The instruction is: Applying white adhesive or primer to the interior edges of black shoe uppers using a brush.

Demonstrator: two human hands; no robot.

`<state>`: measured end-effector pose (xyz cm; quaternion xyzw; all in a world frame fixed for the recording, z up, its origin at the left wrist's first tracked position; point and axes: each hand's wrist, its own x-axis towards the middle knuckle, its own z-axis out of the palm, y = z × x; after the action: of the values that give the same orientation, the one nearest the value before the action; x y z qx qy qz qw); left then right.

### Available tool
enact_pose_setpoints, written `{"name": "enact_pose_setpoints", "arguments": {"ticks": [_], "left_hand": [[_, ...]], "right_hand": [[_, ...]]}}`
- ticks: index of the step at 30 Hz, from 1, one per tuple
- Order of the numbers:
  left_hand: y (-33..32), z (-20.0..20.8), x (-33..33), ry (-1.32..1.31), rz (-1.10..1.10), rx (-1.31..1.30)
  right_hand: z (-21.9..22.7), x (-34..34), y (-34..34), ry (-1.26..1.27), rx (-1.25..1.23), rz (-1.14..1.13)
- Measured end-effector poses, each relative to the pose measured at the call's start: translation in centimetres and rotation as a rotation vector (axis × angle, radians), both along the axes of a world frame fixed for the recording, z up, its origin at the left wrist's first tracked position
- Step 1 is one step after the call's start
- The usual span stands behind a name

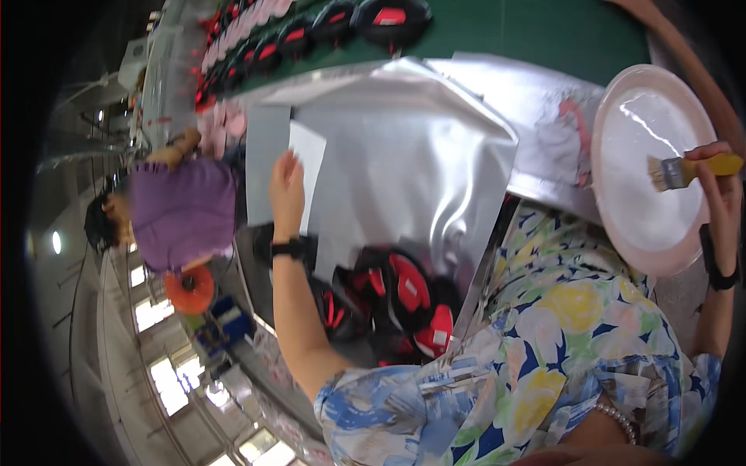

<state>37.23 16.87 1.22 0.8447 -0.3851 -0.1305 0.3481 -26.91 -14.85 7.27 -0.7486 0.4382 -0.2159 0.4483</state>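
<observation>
My right hand (721, 186) is closed round the yellow handle of a flat paintbrush (674, 172) at the right. Its pale bristles hang over a wide, pale pink basin (606, 194) with something white and shiny inside. My left hand (288, 186) is on the left with its fingers curled together, against a white sheet (313, 147). Whether the fingers pinch the sheet's edge or something smaller cannot be made out. Beside that sheet a flat grey panel (267, 132) is seen. Both lie over a shiny metal tray (381, 147) in front of me.
Black-and-red padded pieces (408, 291) are piled at the tray's near end. Similar pieces (392, 17) stand in rows on a green surface (528, 27) beyond. A crumpled cloth (550, 147) lies beside the basin. One person in purple (183, 213) works at left; another's forearm (691, 58) reaches in top right.
</observation>
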Motion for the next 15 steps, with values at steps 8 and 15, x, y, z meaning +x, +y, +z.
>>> {"name": "enact_pose_setpoints", "arguments": {"ticks": [8, 15], "left_hand": [[31.9, 2.3, -19.3, 0.942, 0.792, 1.06], [24.9, 3.0, -25.3, 1.772, 0.781, 0.555]], "right_hand": [[0.7, 2.2, -0.4, -0.262, -0.012, 0.152], [0.9, 1.6, 2.2, -0.259, 0.022, 0.13]]}}
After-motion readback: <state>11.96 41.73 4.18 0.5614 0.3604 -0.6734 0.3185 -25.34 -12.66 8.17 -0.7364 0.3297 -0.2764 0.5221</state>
